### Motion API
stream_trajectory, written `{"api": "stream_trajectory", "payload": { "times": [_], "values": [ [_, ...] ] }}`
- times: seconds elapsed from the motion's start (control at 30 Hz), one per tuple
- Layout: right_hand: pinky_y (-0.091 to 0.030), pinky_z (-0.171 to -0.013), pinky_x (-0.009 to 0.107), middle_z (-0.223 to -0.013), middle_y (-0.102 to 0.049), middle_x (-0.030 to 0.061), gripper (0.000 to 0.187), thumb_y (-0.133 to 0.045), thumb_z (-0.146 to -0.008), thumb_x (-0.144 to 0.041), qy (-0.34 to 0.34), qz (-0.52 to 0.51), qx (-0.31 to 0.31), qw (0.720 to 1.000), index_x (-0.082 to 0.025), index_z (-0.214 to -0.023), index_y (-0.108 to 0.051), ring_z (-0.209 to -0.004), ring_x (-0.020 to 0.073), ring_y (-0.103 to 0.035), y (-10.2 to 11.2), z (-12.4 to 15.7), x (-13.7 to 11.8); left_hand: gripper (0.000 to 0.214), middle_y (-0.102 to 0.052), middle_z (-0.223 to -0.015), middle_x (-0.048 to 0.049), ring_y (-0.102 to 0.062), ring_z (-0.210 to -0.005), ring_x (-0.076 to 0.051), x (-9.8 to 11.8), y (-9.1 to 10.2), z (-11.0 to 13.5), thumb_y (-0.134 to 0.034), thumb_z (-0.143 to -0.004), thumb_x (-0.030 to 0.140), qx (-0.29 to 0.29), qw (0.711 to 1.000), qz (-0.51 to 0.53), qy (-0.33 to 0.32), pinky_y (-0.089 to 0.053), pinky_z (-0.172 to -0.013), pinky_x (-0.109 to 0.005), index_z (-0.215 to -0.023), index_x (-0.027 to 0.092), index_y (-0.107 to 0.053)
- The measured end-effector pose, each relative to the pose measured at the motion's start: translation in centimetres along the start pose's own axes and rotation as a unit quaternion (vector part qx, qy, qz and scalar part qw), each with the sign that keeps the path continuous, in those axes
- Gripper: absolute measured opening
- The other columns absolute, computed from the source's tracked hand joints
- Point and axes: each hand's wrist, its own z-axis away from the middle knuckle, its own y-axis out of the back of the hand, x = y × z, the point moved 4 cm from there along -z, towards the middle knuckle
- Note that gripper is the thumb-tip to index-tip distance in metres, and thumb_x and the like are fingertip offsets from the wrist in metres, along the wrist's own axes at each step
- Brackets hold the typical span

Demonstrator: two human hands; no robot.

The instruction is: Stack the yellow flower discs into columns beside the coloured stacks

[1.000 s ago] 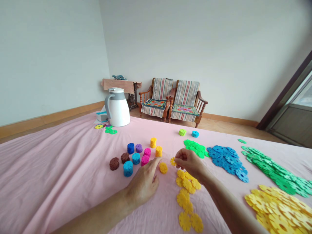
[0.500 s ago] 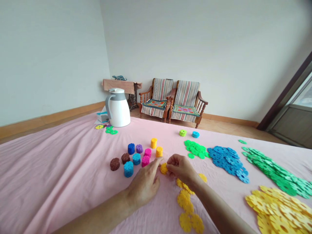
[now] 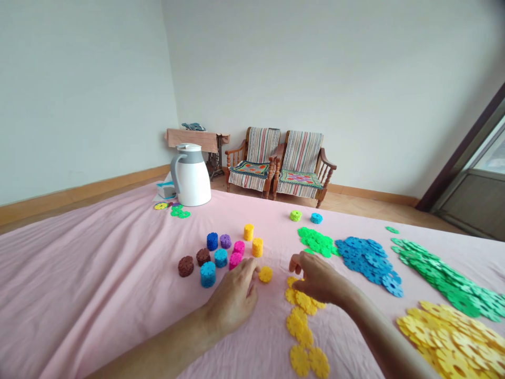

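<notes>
My left hand [image 3: 235, 297] rests on the cloth, fingers loosely bent with nothing in them, fingertips beside a low stack of yellow snowflake discs [image 3: 265, 274]. Whether they touch it I cannot tell. Over a strip of loose yellow snowflake discs [image 3: 300, 322] hovers my right hand [image 3: 319, 276], thumb and fingers apart, holding nothing. Beyond my left hand stand pink stacks [image 3: 235, 260], taller yellow stacks [image 3: 257, 247], light blue stacks [image 3: 208, 274], brown stacks [image 3: 185, 266], a dark blue stack [image 3: 212, 241] and a purple stack [image 3: 225, 241].
Spread over the pink cloth [image 3: 98, 284] at right are heaps of bright green discs [image 3: 319, 242], blue discs [image 3: 369, 260], darker green discs [image 3: 445, 273] and yellow discs [image 3: 457, 337]. A white jug [image 3: 195, 181] stands at the far left edge. Two wooden chairs [image 3: 302, 163] are behind.
My right hand has let go of the low yellow stack and moved right, over the loose yellow discs. The left hand has barely shifted, its fingers drawn in slightly.
</notes>
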Motion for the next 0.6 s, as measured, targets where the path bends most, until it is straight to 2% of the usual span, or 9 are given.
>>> {"api": "stream_trajectory", "payload": {
  "times": [0.07,0.17,0.27,0.37,0.43,0.53,0.6],
  "values": [
    [-0.036,-0.066,0.026,-0.086,-0.062,0.0066,0.02,-0.059,-0.062,-0.014,-0.003,0.002,-0.014,1.0,-0.016,-0.082,-0.061,-0.078,0.0181,-0.055,-0.3,0.0,0.1,0.025,-0.058,-0.088,-0.0039,-0.056,-0.085,-0.018,0.2,0.0,-0.1,-0.039,-0.069,0.0,-0.012,1.0,-0.019,0.004,-0.043,-0.072,-0.028,-0.082,0.018,-0.049],
    [-0.035,-0.062,0.025,-0.084,-0.062,0.0056,0.019,-0.06,-0.06,-0.012,-0.006,-0.011,-0.021,1.0,-0.016,-0.078,-0.059,-0.076,0.0168,-0.054,-0.3,-0.2,0.3,0.024,-0.055,-0.083,-0.0026,-0.054,-0.08,-0.017,0.4,0.1,-0.1,-0.038,-0.066,-0.002,-0.022,0.999,-0.029,-0.003,-0.041,-0.068,-0.026,-0.074,0.019,-0.048],
    [-0.032,-0.055,0.023,-0.075,-0.061,0.0027,0.014,-0.06,-0.058,-0.01,-0.005,-0.031,-0.02,0.999,-0.017,-0.07,-0.055,-0.068,0.0143,-0.052,0.2,-0.2,0.3,0.027,-0.055,-0.081,-0.0021,-0.053,-0.08,-0.016,0.5,0.1,-0.1,-0.037,-0.064,-0.003,-0.021,0.999,-0.025,-0.014,-0.04,-0.069,-0.026,-0.074,0.018,-0.05],
    [-0.029,-0.048,0.02,-0.06,-0.056,-0.0016,0.011,-0.058,-0.061,-0.009,-0.003,-0.113,-0.02,0.993,-0.017,-0.062,-0.051,-0.056,0.0102,-0.048,0.5,-0.3,-0.3,0.031,-0.055,-0.081,-0.0018,-0.054,-0.082,-0.016,0.4,0.0,-0.1,-0.037,-0.064,-0.004,-0.017,1.0,-0.014,-0.019,-0.041,-0.071,-0.026,-0.078,0.018,-0.053],
    [-0.03,-0.045,0.019,-0.055,-0.055,-0.0028,0.01,-0.057,-0.065,-0.012,-0.014,-0.205,0.006,0.979,-0.018,-0.063,-0.05,-0.051,0.0089,-0.047,0.5,-0.5,-0.8,0.033,-0.056,-0.082,-0.0019,-0.054,-0.083,-0.017,0.4,-0.1,-0.1,-0.037,-0.064,-0.004,-0.018,1.0,-0.008,-0.018,-0.041,-0.073,-0.026,-0.081,0.018,-0.054],
    [-0.035,-0.046,0.018,-0.054,-0.058,-0.0018,0.005,-0.053,-0.07,-0.014,-0.041,-0.343,0.061,0.936,-0.017,-0.067,-0.05,-0.051,0.0095,-0.053,-0.1,-1.0,-1.6,0.035,-0.057,-0.084,-0.0021,-0.055,-0.085,-0.017,0.4,0.0,0.0,-0.037,-0.064,-0.004,-0.019,1.0,0.0,-0.017,-0.042,-0.074,-0.027,-0.084,0.018,-0.055],
    [-0.039,-0.048,0.019,-0.055,-0.061,-0.001,0.004,-0.052,-0.07,-0.014,-0.053,-0.402,0.073,0.911,-0.017,-0.069,-0.05,-0.052,0.0102,-0.056,-1.0,-1.3,-2.0,0.037,-0.058,-0.086,-0.0023,-0.055,-0.086,-0.017,0.4,0.0,0.0,-0.037,-0.064,-0.004,-0.019,1.0,0.005,-0.014,-0.042,-0.074,-0.027,-0.086,0.018,-0.056]
  ]
}}
